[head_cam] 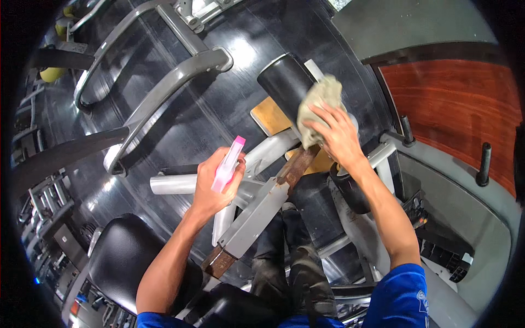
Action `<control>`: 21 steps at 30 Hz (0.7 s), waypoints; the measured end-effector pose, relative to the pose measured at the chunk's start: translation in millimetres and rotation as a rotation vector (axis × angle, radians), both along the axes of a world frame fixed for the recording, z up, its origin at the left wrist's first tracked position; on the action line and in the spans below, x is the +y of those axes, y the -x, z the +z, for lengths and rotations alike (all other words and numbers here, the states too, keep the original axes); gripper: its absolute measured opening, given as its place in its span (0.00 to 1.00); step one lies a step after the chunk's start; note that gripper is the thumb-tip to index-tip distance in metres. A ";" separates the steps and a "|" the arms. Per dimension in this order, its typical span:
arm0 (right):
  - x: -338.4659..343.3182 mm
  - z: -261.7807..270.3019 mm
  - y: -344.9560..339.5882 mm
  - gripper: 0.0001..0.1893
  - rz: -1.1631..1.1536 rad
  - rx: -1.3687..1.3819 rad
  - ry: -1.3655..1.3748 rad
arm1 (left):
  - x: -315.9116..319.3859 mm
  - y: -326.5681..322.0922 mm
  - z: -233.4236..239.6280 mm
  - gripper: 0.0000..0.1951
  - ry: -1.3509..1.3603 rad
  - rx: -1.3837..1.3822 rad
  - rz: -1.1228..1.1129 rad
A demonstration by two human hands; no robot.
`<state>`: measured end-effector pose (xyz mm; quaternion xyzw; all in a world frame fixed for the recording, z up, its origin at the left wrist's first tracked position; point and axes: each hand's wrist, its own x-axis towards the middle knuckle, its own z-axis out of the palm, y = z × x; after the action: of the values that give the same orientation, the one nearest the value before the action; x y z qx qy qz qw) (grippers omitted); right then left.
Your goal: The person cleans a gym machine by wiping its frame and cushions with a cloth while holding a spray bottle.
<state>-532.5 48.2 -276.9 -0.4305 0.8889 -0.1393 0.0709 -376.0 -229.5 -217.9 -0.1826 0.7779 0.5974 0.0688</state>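
Note:
My left hand is closed around a pink and white plastic bottle, probably a spray bottle, held over the machine's grey metal frame. My right hand presses a pale, crumpled cloth against a black padded roller of the exercise machine. Below the cloth, a rusty square steel bar runs down to the left into a grey metal sleeve. A yellowish-brown board shows beside the roller.
A black padded seat stands at lower left. Curved grey tubular frames rise at upper left over the black floor. To the right are a grey panel with black pegs and a reddish wooden surface. Another black roller sits below my right forearm.

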 end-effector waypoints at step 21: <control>-46.6 -65.5 52.5 0.24 -1.023 -0.499 0.060 | -8.1 -7.5 -4.0 0.09 0.068 -0.027 -0.004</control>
<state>-584.9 1.6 -342.4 0.0988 0.9363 -0.2786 0.1898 -368.5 -237.6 -221.9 -0.1914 0.7970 0.5680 0.0744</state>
